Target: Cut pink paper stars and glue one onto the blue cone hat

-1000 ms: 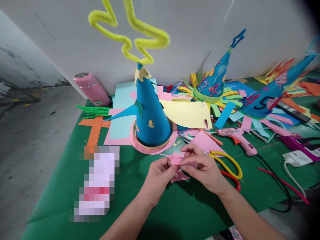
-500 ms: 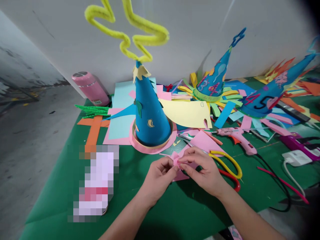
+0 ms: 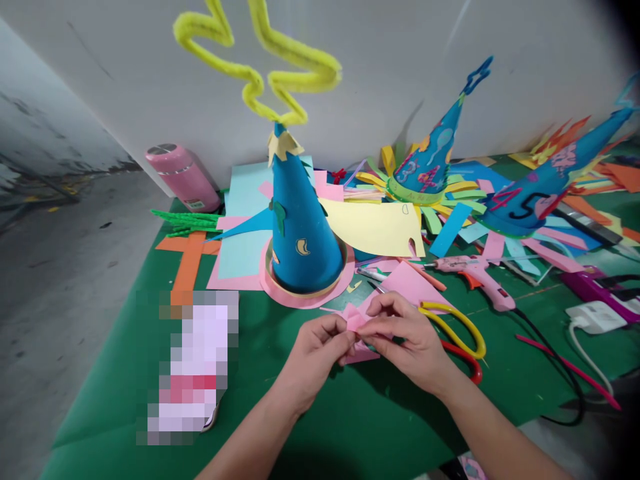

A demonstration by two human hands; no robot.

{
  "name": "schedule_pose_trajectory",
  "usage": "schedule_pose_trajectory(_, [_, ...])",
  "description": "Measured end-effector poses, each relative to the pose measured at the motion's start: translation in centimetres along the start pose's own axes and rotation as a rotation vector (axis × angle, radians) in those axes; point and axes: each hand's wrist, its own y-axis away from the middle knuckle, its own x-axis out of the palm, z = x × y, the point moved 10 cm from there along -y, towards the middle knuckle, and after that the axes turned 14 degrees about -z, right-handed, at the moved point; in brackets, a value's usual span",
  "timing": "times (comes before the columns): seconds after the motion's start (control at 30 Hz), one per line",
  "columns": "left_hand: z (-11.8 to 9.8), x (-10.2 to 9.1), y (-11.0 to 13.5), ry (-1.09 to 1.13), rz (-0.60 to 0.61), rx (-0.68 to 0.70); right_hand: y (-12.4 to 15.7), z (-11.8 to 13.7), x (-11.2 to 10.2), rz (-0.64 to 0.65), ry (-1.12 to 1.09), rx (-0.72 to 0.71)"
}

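A small pink paper piece (image 3: 356, 319) is pinched between the fingertips of both hands, low over the green table. My left hand (image 3: 323, 347) is closed on its left side. From the right, my right hand (image 3: 407, 340) grips it with thumb and index finger. Just beyond stands a blue cone party hat (image 3: 305, 227) with a pink brim and a yellow pipe-cleaner shape (image 3: 303, 80) on its tip. Scissors (image 3: 465, 327) with yellow and red handles lie beside my right hand, partly hidden by it. More pink paper (image 3: 363, 355) shows beneath my fingers.
A pink glue gun (image 3: 477, 277) with a black cord lies to the right, near a purple power strip (image 3: 587, 287). Two more decorated cone hats (image 3: 425, 157) stand behind among paper strips. At the left are a pink bottle (image 3: 183, 177) and green pipe cleaners (image 3: 187, 223).
My right fingers have shifted slightly on the pink paper, and more of its folded face shows above the fingertips. Both hands stay in nearly the same place.
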Motion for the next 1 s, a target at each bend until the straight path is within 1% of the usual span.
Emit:
schedule_pose_trajectory(0.3, [-0.1,0.0,-0.1,0.036,0.017,0.009,0.1,0.6,-0.1,0.030,0.080,-0.097])
schedule_pose_trajectory(0.57, [-0.1,-0.1,-0.2,0.054,-0.003,-0.012,0.7,0.5,0.1,0.086,0.126,-0.117])
schedule_pose_trajectory(0.7, [0.1,-0.3,-0.2,0.046,-0.011,-0.027,1.0,0.8,0.3,0.111,0.169,-0.188])
schedule_pose_trajectory(0.87, [0.1,-0.2,-0.3,0.053,-0.001,-0.037,0.8,1.5,0.2,0.111,0.208,-0.258])
schedule_pose_trajectory(1.0, [0.2,-0.1,-0.2,0.091,0.006,-0.055,0.8,1.6,0.2,0.127,0.226,-0.261])
